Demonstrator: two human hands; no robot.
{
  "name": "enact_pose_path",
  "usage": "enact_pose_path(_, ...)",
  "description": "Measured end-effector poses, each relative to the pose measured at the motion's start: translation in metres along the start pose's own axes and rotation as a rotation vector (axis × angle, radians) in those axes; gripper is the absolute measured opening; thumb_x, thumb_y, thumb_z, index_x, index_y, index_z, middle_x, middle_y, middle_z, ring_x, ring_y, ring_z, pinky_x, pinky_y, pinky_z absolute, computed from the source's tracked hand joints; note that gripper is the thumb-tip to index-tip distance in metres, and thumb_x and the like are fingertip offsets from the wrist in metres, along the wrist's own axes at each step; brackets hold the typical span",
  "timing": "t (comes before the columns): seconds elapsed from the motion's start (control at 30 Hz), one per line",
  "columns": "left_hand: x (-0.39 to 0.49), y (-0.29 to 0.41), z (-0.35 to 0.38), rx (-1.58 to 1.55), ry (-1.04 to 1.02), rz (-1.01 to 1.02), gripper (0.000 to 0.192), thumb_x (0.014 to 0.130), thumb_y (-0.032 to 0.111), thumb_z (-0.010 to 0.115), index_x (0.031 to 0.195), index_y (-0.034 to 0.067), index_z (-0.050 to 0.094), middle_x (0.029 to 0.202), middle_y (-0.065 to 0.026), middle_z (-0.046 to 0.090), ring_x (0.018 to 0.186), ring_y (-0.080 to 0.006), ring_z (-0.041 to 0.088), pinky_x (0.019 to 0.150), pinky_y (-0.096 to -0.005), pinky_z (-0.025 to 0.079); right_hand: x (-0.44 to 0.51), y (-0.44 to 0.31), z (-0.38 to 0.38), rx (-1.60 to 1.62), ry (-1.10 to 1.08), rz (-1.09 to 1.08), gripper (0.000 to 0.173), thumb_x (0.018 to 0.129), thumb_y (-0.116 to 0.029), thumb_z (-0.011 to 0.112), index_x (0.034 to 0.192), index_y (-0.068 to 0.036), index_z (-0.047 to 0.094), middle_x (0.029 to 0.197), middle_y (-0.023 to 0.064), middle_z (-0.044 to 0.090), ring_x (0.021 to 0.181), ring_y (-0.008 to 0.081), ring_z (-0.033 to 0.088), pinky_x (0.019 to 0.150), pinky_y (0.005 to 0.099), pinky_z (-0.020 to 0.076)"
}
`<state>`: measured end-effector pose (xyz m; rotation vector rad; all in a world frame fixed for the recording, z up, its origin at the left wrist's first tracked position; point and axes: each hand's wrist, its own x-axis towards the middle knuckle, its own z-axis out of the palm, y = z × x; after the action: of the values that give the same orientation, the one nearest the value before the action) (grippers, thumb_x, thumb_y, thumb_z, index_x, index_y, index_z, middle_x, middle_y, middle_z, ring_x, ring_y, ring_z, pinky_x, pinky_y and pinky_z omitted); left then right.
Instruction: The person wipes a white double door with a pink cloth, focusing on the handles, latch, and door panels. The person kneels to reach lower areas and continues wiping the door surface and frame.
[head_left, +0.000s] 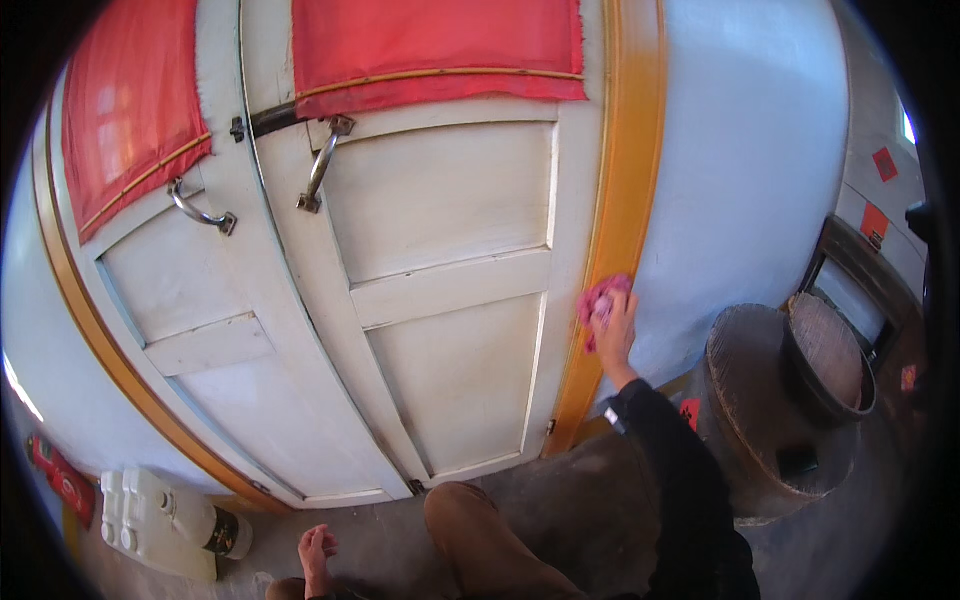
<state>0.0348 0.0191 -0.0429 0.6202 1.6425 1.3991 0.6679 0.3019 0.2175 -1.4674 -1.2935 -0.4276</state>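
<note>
My right hand (618, 331) presses a crumpled pink cloth (597, 300) against the orange-brown wooden door frame (628, 150), right of the door. White panelled double doors (450, 195) stand closed before me, with metal pull handles (321, 165) and red fabric (442, 45) over their upper parts. My left hand (318, 551) hangs low near my knee, fingers loosely curled, with nothing visible in it. Part of its palm side is hard to make out.
Pale plastic jugs (154, 525) stand on the floor at lower left, beside a red container (67, 484). To the right is a large dark round vessel (750, 390) with a smaller round basin (825, 352) on top. My bent knee (480, 517) is close to the doors' foot.
</note>
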Motion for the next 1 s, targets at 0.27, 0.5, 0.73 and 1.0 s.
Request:
enact_pose_path(0.27, 0.016, -0.019, -0.011, -0.014, -0.052, 0.042, 0.023, 0.102, 0.026, 0.062, 0.114, 0.008, 0.068, 0.084, -0.0050, 0.068, 0.071, -0.0161, 0.067, 0.059, -0.0295, 0.053, 0.114, -0.038, -0.030, 0.153, 0.221, -0.143, 0.042, 0.093, -0.014, 0.069, 0.131, -0.015, 0.052, 0.127, 0.0196, 0.050, 0.113, 0.0451, 0.058, 0.091, 0.0508, 0.0510)
enact_pose_path(0.5, 0.029, -0.032, -0.017, -0.072, -0.105, 0.032, 0.021, 0.101, 0.025, 0.064, 0.113, 0.008, 0.068, 0.082, -0.0041, 0.068, 0.068, -0.0163, 0.067, 0.056, -0.0292, 0.053, 0.321, -0.130, -0.110, 0.019, 0.418, -0.431, 0.046, 0.085, -0.009, 0.076, 0.126, -0.014, 0.055, 0.127, 0.0188, 0.054, 0.116, 0.0433, 0.057, 0.091, 0.0503, 0.0521)
enact_pose_path(0.73, 0.017, -0.028, 0.002, 0.012, -0.105, 0.102, 0.021, 0.101, 0.023, 0.063, 0.112, 0.006, 0.069, 0.083, -0.0049, 0.069, 0.068, -0.0147, 0.067, 0.057, -0.0288, 0.054, 0.200, -0.061, -0.047, -0.032, 0.379, -0.428, 0.054, 0.080, -0.006, 0.079, 0.128, -0.010, 0.055, 0.138, 0.0203, 0.053, 0.127, 0.0419, 0.053, 0.102, 0.0465, 0.0492)
enact_pose_path(1.0, -0.010, 0.001, 0.014, -0.061, -0.092, 0.045, 0.024, 0.101, 0.027, 0.065, 0.110, 0.006, 0.071, 0.086, -0.0039, 0.070, 0.071, -0.0132, 0.066, 0.063, -0.0270, 0.053, -0.081, 0.036, 0.008, -0.065, -0.460, -0.053, 0.038, 0.078, -0.015, 0.077, 0.110, -0.014, 0.057, 0.118, 0.0183, 0.054, 0.102, 0.0453, 0.061, 0.079, 0.0529, 0.0552)
